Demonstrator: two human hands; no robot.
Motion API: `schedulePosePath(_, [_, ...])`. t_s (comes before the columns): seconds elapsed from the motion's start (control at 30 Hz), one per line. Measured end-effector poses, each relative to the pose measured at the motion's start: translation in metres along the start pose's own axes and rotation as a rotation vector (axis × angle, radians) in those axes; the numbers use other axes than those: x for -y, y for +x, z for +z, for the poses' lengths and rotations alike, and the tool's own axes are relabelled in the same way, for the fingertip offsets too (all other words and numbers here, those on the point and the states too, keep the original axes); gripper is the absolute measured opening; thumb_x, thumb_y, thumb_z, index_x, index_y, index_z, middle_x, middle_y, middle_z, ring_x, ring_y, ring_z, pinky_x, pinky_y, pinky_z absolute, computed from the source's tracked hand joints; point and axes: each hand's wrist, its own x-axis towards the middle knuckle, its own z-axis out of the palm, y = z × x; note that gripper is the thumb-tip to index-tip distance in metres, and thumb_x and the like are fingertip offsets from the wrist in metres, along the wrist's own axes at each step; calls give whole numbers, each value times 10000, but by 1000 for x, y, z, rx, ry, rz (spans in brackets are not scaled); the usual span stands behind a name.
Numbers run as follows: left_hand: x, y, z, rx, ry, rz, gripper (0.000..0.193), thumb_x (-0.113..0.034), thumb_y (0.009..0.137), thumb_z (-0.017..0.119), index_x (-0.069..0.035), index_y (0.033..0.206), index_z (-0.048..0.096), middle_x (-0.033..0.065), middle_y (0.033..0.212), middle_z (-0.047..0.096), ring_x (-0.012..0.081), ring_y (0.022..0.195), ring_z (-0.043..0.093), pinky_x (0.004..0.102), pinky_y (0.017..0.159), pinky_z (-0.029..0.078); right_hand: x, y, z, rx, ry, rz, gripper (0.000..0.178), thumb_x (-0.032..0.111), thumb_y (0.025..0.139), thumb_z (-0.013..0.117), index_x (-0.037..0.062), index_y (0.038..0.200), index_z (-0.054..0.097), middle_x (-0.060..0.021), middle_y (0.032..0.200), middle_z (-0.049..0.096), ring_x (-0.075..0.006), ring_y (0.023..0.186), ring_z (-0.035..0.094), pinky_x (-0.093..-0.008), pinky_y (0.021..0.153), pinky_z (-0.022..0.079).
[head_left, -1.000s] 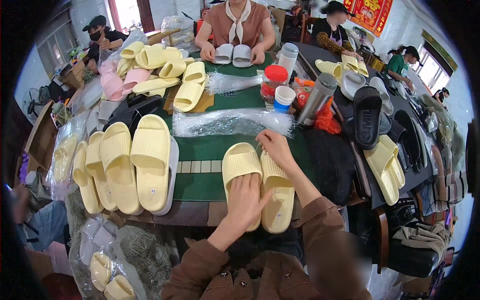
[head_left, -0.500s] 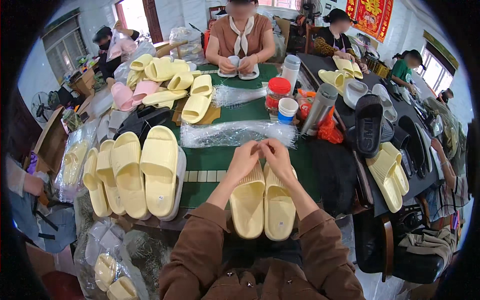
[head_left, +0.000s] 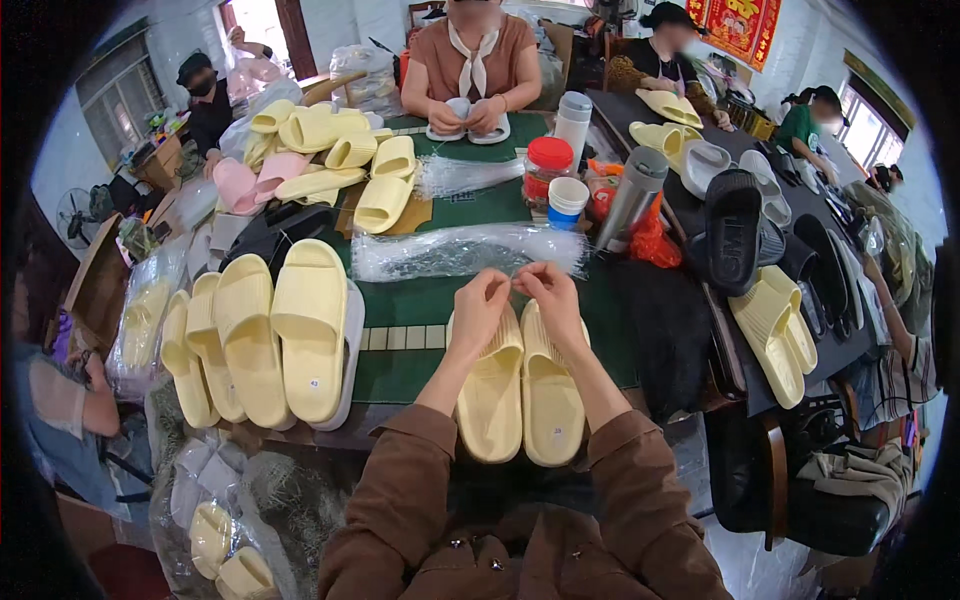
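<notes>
A pair of pale yellow slide slippers stands side by side at the table's near edge, the left slipper (head_left: 489, 415) touching or nearly touching the right slipper (head_left: 553, 420). Over their straps, toward the toe ends, are my left hand (head_left: 482, 308) and my right hand (head_left: 552, 300). Both are closed in a pinch, fingertips almost meeting. Whatever lies between them is too small to make out. Just beyond my fingers is a long bundle of clear plastic strands (head_left: 440, 254) on the green tabletop (head_left: 400, 372).
Several yellow slippers (head_left: 250, 335) stand on the left. A red-lidded jar (head_left: 549, 165), a white-and-blue cup (head_left: 567, 203) and a steel flask (head_left: 632, 200) are beyond, to the right. A co-worker (head_left: 470, 70) sits opposite. More slippers (head_left: 772, 325) lie on the dark right-hand table.
My view has shifted slightly. My fingertips, together before, now show a small gap between the two hands. The slippers beneath keep their place on the table. The co-worker at left has shifted an arm.
</notes>
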Motion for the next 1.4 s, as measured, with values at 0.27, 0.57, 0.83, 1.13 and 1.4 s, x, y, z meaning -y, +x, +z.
schedulePosePath(0.27, [-6, -8, 4, -48, 63, 49, 87, -49, 898, 579, 21, 932, 617, 66, 737, 612, 101, 669, 566, 264, 624, 463, 2, -3, 1, 10, -121, 60, 190, 80, 911, 588, -1, 1070, 655, -53, 869, 675, -88, 751, 619, -220, 686, 506])
schedulePosePath(0.57, [-2, -8, 7, -53, 74, 89, 94, -45, 884, 590, 19, 940, 632, 99, 785, 634, 132, 659, 577, 278, 616, 459, 2, -3, -1, -45, -133, 70, 181, 56, 905, 580, -9, 1052, 664, -59, 881, 679, -103, 756, 638, -237, 687, 523])
schedulePosePath(0.83, [-2, -9, 7, -59, 137, 77, 100, -66, 874, 584, 12, 915, 631, 168, 833, 643, 287, 713, 635, 363, 652, 489, 5, -5, 3, 7, -169, 15, 184, 55, 893, 591, -3, 1044, 678, -68, 918, 682, -113, 814, 637, -240, 723, 521])
schedulePosePath(1.13, [0, -10, 7, -75, 112, 102, 108, -30, 868, 580, 30, 939, 634, 142, 804, 650, 209, 670, 621, 309, 621, 483, 6, -4, 3, 4, -161, 95, 158, 77, 862, 648, -2, 997, 673, -34, 867, 673, -96, 786, 631, -227, 684, 499])
schedulePosePath(1.4, [-2, -10, 7, -72, 124, 96, 98, -66, 866, 586, 2, 921, 631, 150, 887, 648, 300, 758, 640, 372, 678, 499, 5, -6, 4, -8, -237, 34, 99, 90, 874, 644, 10, 930, 655, -29, 845, 668, -91, 762, 617, -234, 651, 491])
